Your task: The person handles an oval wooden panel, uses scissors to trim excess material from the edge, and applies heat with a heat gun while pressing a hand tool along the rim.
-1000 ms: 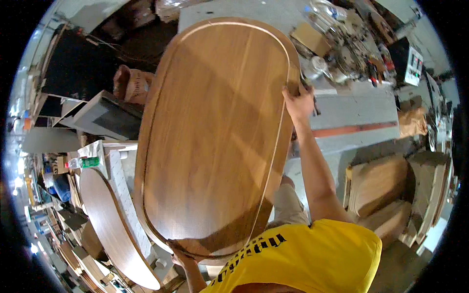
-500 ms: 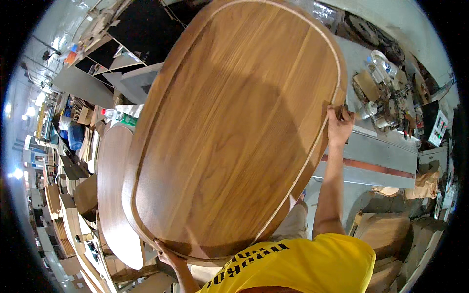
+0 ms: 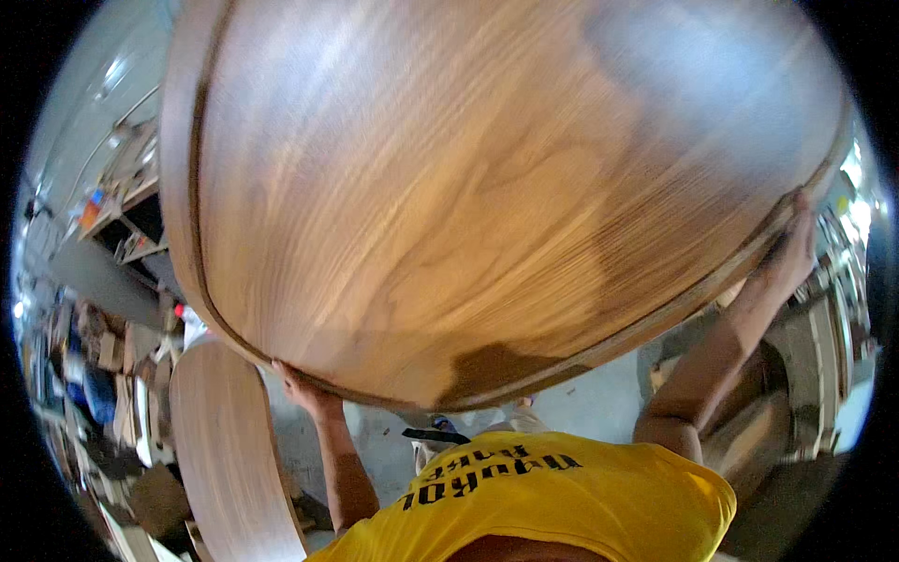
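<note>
A large oval wooden tabletop (image 3: 449,206) with a raised rim fills most of the view, held up in front of my chest. My left hand (image 3: 307,391) is closed on its near left edge, the fingers over the rim. At the right edge, my right hand (image 3: 794,245) grips the rim, with its arm stretched outward. The far end of the tabletop runs out of the picture. Light glares off the wood and blurs the grain in places.
A second, narrower rounded wooden board (image 3: 225,450) stands at the lower left, near my left forearm. Stacked boards and boxes (image 3: 131,412) crowd the left side. Behind my right arm are rounded wooden pieces (image 3: 749,431). Grey floor (image 3: 375,440) shows around my feet.
The tabletop has risen and come closer, now covering more of the view and hiding the grey bench. My right hand has moved outward to the right; my left has risen.
</note>
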A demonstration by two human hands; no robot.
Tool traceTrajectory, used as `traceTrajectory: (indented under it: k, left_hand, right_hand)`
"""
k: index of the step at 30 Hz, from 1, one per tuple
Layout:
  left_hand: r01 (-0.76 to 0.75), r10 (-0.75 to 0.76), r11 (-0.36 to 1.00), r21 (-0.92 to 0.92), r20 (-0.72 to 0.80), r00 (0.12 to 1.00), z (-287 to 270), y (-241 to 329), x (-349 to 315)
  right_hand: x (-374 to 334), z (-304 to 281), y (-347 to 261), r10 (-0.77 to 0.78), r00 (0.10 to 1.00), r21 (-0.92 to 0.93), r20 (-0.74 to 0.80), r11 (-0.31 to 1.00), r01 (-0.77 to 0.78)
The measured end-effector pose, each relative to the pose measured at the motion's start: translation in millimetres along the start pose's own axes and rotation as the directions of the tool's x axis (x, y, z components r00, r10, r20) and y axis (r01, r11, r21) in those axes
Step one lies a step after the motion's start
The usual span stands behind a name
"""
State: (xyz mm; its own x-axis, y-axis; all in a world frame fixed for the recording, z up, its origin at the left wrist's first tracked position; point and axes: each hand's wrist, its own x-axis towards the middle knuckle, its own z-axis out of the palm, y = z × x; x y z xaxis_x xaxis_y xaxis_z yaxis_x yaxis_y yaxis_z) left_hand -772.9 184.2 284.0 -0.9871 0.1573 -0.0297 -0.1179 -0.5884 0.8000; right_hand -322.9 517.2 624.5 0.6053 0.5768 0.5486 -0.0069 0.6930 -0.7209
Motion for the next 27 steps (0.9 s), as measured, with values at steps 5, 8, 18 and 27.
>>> traceTrajectory:
  k: [5,8,18,27]
  left_hand:
    - [-0.043,0.064,0.996,-0.083,0.261,0.963,109.7,-5.0,19.7]
    - [0.082,-0.076,0.996,-0.027,0.184,0.98,161.5,0.8,15.2]
    - [0.117,-0.116,0.993,0.021,0.375,0.92,293.6,-21.5,-65.9]
    - [0.103,-0.262,0.893,0.438,0.32,0.911,304.1,-60.9,-112.8]
  right_hand:
    - [39.3,-61.8,-69.0,0.126,0.992,0.378,-0.02,0.919,-0.109]
    - [48.4,-102.5,-85.9,-0.012,0.991,0.319,-0.136,0.946,0.055]
    - [184.6,-344.3,-23.3,-0.689,0.718,-0.511,-0.098,0.654,0.558]
    - [129.4,-388.8,70.1,-0.408,0.902,-0.543,-0.142,0.794,0.273]
